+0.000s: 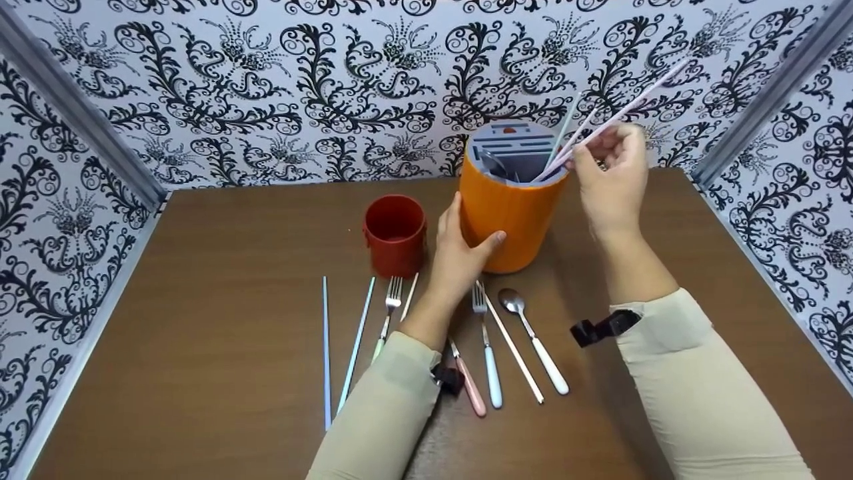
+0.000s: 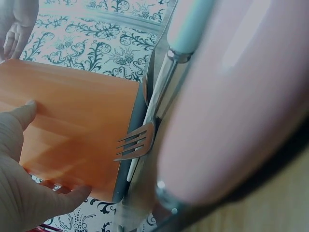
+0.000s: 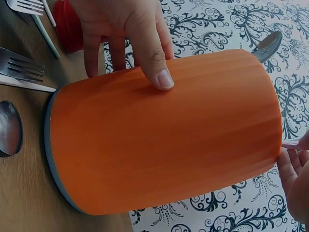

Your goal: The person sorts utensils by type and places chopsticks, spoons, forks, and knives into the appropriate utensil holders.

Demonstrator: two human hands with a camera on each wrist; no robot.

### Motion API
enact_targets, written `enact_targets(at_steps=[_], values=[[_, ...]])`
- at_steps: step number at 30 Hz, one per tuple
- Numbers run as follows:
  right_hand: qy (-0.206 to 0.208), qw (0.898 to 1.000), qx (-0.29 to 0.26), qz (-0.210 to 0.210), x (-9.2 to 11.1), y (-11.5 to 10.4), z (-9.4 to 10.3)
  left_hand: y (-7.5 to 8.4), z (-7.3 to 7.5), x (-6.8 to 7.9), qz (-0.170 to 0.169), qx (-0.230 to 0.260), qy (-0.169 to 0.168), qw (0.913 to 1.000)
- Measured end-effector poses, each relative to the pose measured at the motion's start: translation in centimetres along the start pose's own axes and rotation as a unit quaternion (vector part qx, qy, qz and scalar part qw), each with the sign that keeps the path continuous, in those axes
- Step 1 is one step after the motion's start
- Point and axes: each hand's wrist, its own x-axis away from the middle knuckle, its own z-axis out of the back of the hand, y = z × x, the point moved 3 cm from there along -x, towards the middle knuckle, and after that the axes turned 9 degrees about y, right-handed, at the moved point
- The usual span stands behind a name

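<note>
An orange utensil holder (image 1: 510, 223) with a grey slotted top stands upright toward the back of the table. My left hand (image 1: 456, 260) grips its left side, thumb across the front and fingers reaching round behind, as the right wrist view also shows. Over the holder's right rim, my right hand (image 1: 616, 177) pinches a pale pink chopstick (image 1: 643, 97), which slants down into the open compartment. A pale green chopstick (image 1: 566, 127) and a spoon (image 1: 492, 163) stand in that same compartment. In the left wrist view, a fork (image 2: 140, 142) overlaps the holder's grey base.
A red cup (image 1: 395, 257) stands left of the holder. In front lie two blue chopsticks (image 1: 326, 353), a green-handled fork (image 1: 393, 293), a blue-handled fork (image 1: 492, 373), a pink-handled utensil (image 1: 472, 387), a white chopstick (image 1: 516, 350) and a white-handled spoon (image 1: 550, 367). Patterned walls (image 1: 266, 100) enclose the table.
</note>
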Motion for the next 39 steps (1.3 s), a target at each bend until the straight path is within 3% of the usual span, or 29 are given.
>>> enact_targets(at_steps=[5, 12, 31, 39], values=[[-0.009, 0.999, 0.040, -0.011, -0.2, 0.1, 0.1, 0.0, -0.1, -0.1, 0.006, 0.003, -0.005, 1.0000], [-0.032, 0.992, 0.114, 0.033, -0.1, 0.1, 0.2, 0.0, -0.1, -0.1, -0.006, 0.000, 0.000, 1.0000], [-0.021, 0.995, 0.091, 0.022, 1.0, 0.4, 1.4, -0.1, -0.1, -0.1, 0.008, -0.004, -0.001, 1.0000], [-0.012, 0.998, 0.058, 0.012, 2.5, 2.0, 2.5, -0.2, -0.1, 0.0, 0.000, -0.002, -0.003, 1.0000]])
